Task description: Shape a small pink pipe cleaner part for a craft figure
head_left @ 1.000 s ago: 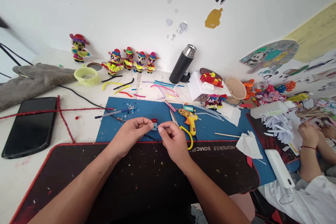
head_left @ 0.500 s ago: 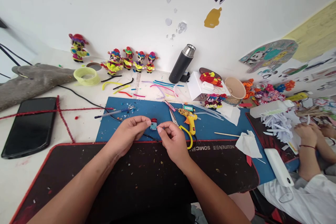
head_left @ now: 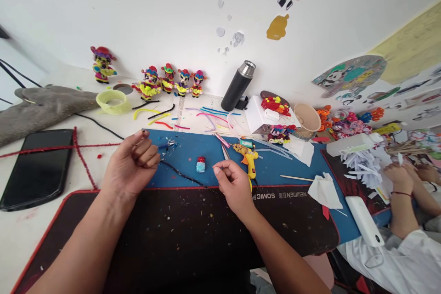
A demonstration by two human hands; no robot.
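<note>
A small red-and-light-blue fuzzy block [head_left: 200, 164] stands on the blue mat [head_left: 179, 149], touched by neither hand. My left hand [head_left: 132, 165] is raised to the left of it, fingers curled in, with a tiny dark bit at the index fingertip. Just right of the block, my right hand [head_left: 236, 186] is closed, thumb and index fingertips together; whatever may be between them cannot be made out. Behind that hand lie scissors, mostly hidden, and a yellow glue gun [head_left: 252, 165]. A black cord [head_left: 182, 175] crosses the mat between my hands.
Pipe-cleaner figures [head_left: 149, 83] line the wall near a black thermos [head_left: 239, 86] and loose pipe-cleaner pieces [head_left: 165, 115]. A phone [head_left: 37, 170] lies left under red pipe cleaners. At right, another person's hands [head_left: 401, 177] work beside paper strips [head_left: 361, 165].
My left hand has drawn away from the block, leftward and up, its palm turned into view. My right hand has shifted slightly right, and the block now stands by itself.
</note>
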